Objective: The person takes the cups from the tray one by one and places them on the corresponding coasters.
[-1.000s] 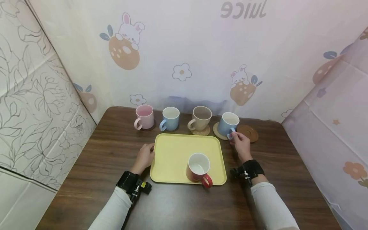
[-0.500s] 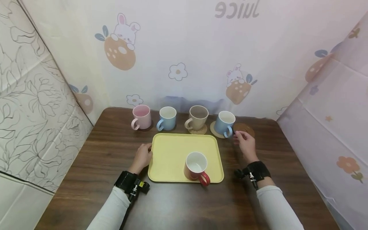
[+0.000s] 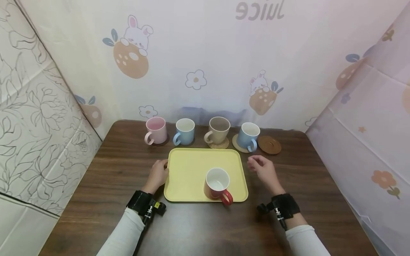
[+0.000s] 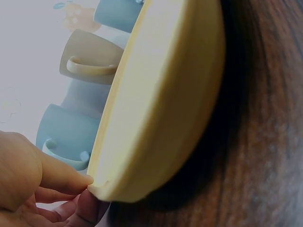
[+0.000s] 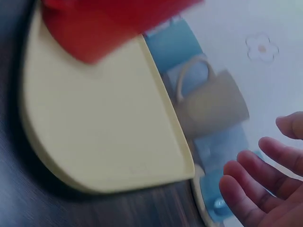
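My left hand point(image 3: 158, 174) pinches the left rim of a yellow tray point(image 3: 189, 174); in the left wrist view the thumb lies over the rim and the fingers below it. On the tray's front right part stands a red mug point(image 3: 217, 185) with a white inside, its handle turned toward me. My right hand point(image 3: 265, 172) hovers just right of the tray with loosely bent fingers and nothing in them. Nearest beyond it is a blue mug point(image 3: 248, 137) on a light round coaster point(image 3: 237, 144), handle facing front.
Along the back stand a pink mug point(image 3: 157, 131), a second blue mug point(image 3: 185, 132) and a beige mug point(image 3: 218, 131) on a woven coaster point(image 3: 221, 144). A bare brown coaster point(image 3: 269, 145) lies at the far right. Patterned cloth walls enclose the wooden table point(image 3: 192, 231).
My right hand let go of the right blue mug's handle, then moved back toward me and to the left beside the tray. My left hand still holds the tray rim.
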Available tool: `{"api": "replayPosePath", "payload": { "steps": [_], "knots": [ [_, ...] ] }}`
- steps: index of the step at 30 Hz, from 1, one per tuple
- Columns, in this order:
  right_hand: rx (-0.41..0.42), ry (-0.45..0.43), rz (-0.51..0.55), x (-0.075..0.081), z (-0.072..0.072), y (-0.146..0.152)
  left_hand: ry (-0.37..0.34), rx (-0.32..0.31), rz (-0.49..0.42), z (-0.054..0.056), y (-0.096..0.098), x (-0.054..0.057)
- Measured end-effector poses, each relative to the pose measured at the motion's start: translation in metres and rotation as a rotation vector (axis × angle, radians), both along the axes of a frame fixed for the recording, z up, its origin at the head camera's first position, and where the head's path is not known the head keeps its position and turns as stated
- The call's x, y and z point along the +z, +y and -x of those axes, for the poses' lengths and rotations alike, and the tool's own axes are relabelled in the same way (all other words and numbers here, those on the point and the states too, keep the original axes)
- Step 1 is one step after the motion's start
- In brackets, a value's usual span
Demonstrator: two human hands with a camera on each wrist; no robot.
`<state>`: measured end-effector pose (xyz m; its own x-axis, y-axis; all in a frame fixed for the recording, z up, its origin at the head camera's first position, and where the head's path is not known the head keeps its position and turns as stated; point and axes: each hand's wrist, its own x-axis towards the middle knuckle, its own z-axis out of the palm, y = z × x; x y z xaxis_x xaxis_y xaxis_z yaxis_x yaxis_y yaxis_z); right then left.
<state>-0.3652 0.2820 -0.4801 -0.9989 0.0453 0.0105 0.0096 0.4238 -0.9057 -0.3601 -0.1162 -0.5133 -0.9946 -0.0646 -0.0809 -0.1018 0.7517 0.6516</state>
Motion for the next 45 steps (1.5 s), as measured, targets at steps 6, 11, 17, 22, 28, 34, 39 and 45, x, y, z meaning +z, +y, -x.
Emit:
{"api": "replayPosePath", "payload": {
  "steps": [6,11,17,22,28,34,39,45],
  "knots": [
    [0.070,0.003,-0.003,0.001,-0.025,-0.017,0.000,-0.013,0.009,0.000,0.000,0.000],
    [0.113,-0.014,0.033,-0.002,-0.046,-0.027,0.016,-0.018,0.014,-0.001,0.001,0.000],
    [0.165,-0.014,0.102,-0.007,-0.069,-0.039,0.018,-0.016,0.010,-0.001,0.002,0.002],
    [0.174,-0.029,0.128,-0.013,-0.080,-0.049,0.011,-0.010,0.007,-0.002,0.002,0.004],
    [0.142,-0.084,0.153,-0.022,-0.089,-0.056,0.003,-0.008,0.008,-0.003,0.003,0.005],
    [0.137,-0.114,0.182,-0.027,-0.097,-0.063,-0.003,-0.003,0.008,-0.003,0.004,0.004],
    [0.112,-0.138,0.220,-0.030,-0.102,-0.068,-0.011,-0.007,0.007,-0.003,0.003,0.002],
    [0.102,-0.136,0.242,-0.033,-0.103,-0.074,-0.008,-0.010,0.011,-0.004,0.004,0.003]
  ]
}}
